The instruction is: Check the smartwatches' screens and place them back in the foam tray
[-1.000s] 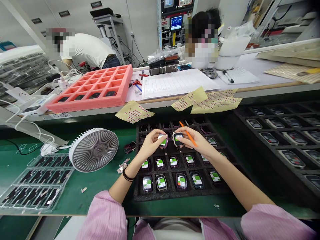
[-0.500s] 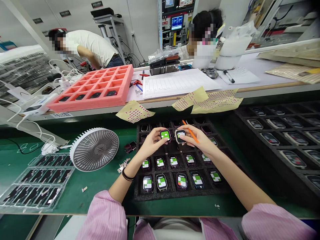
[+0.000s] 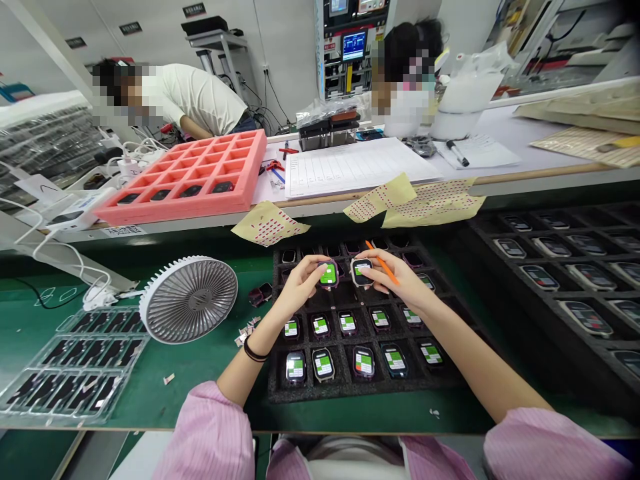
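Fingers (image 3: 374, 275) closed, left hand (image 3: 300, 288) grips a smartwatch (image 3: 329, 274), right hand (image 3: 400, 283) a second smartwatch (image 3: 361, 272) over a black foam tray (image 3: 370, 383) (orange pen (image 3: 385, 269) in the right); a slip risks dropping either.

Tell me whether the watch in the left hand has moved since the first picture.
Yes: the watch in the left hand sits slightly farther up the black tray, its green screen now facing up.

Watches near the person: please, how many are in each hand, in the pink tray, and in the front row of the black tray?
Left hand: 1 watch
Right hand: 1 watch
Pink tray: 4 watches
Black tray, front row: 5 watches
Total: 11
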Motion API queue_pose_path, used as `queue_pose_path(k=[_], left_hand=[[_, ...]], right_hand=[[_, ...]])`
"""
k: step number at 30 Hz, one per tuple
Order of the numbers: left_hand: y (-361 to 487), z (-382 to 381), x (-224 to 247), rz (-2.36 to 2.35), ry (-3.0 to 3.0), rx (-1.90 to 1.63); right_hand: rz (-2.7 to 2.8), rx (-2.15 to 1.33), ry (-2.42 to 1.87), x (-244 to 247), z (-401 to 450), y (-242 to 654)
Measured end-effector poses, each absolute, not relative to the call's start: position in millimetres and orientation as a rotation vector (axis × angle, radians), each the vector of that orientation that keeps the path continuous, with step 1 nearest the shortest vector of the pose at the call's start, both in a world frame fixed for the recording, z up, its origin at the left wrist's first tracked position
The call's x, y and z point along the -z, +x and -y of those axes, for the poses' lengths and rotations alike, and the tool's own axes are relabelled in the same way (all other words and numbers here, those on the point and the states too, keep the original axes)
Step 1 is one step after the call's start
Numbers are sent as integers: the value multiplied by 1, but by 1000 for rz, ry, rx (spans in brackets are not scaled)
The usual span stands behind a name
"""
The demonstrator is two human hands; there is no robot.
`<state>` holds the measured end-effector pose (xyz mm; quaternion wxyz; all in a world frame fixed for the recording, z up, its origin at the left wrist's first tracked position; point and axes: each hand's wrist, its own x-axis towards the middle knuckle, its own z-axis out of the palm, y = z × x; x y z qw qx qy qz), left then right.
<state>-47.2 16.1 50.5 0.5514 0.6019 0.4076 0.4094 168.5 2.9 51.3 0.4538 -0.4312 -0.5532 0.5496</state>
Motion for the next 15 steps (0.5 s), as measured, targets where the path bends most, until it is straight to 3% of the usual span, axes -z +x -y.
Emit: queue_pose_path(k=[15], left_hand=[[-48, -14, -50, -912, 1473, -946]], right_hand=[[1363, -1329, -1070, -51, -2, 170]])
